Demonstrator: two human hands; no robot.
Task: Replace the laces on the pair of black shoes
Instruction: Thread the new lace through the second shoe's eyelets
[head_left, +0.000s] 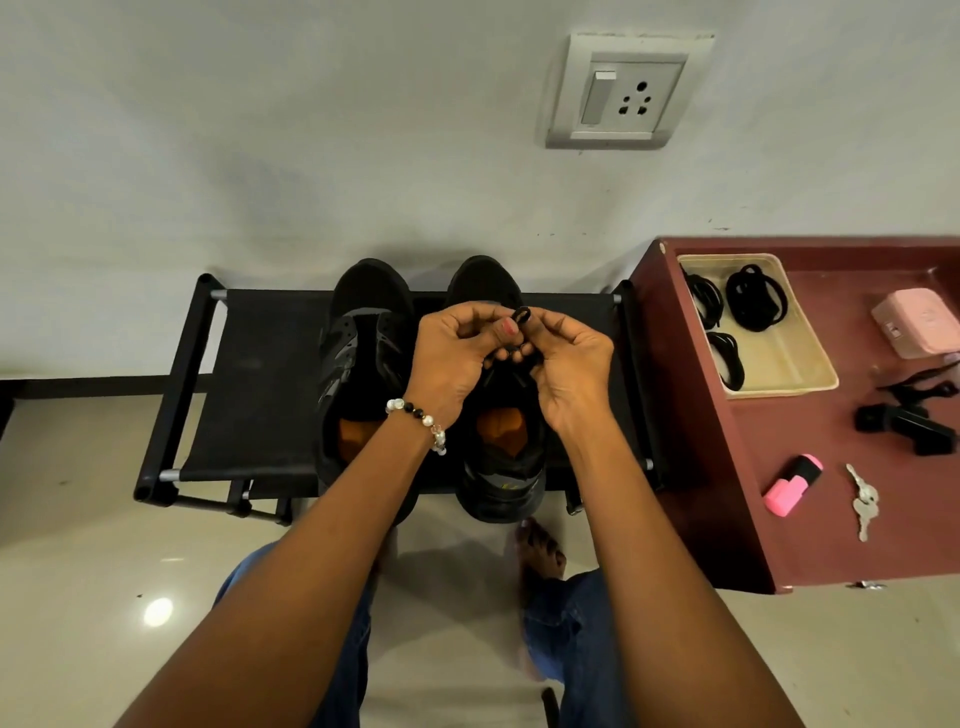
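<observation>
On black fabric shoe rack (249, 364), against white wall: pair of black shoes, toes to wall, heels toward camera, orange insoles showing. Left shoe (363, 332) at rack centre, eyelets bare, no lace seen. Right shoe (498, 457) just beside it, heel overhanging rack's near edge.

Above right shoe's tongue: left hand (447, 358) and right hand (566, 364), close together, fingers curled and pinched on black lace (521, 315); small loop of lace standing up between the fingertips, rest running down toward the shoe's eyelets. Exact eyelet hidden by hands. Beaded bracelet (418, 422) on left wrist.

Right of rack, touching its end: maroon table (727, 493). On it, far corner nearest rack: beige tray (810, 382) holding three bundles of black laces (753, 301). Right of tray: pink case (917, 322). Nearer camera than case: black clip-like items (909, 418), kind not discernible. Nearer still: pink highlighter (792, 483), with keys (862, 501) just beside.

On wall above rack, toward table side: white switch and socket plate (626, 93).

Below rack, on pale tiled floor: bare foot (540, 551), blue jeans at knees.
</observation>
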